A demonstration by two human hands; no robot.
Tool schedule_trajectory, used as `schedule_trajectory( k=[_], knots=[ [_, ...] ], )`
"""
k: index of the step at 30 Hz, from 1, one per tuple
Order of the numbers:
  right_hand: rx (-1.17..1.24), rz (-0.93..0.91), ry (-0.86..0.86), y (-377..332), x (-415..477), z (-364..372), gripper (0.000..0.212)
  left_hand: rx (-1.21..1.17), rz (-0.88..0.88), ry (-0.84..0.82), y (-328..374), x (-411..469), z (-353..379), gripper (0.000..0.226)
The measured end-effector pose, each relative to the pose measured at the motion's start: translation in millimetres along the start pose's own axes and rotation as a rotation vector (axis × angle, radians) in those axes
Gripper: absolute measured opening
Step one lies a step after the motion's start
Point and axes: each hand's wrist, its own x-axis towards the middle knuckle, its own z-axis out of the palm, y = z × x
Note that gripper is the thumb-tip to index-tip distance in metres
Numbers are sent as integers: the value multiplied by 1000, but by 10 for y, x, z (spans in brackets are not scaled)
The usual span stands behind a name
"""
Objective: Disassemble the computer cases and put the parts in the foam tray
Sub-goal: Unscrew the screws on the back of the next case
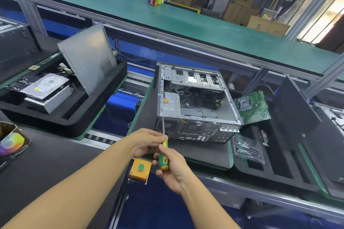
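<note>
Centre frame, one computer case (195, 106) lies open, its power supply (171, 107) still inside, so roughly midway, I'd say. The right hand (173, 165) wraps the single screwdriver (163, 156); the left hand (149, 141) pinches its shaft. Two trays: the right foam tray (290, 154) holds one motherboard (252, 107), the left foam tray (74, 122) one hard drive (44, 84).
</note>
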Motion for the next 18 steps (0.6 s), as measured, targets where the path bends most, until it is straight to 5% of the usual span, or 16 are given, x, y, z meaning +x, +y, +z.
schedule_trajectory(
  k=[4,11,18],
  knots=[
    [88,118,-112,-28,-25,-64,38,-20,-83,-89,-5,-1,-45,24],
    [-71,-23,-26,64,4,-32,16,170,-74,-32,35,38,22,40],
    [93,91,-72,-19,-4,-44,30,-61,-60,-73,59,59,-42,26]
  ],
)
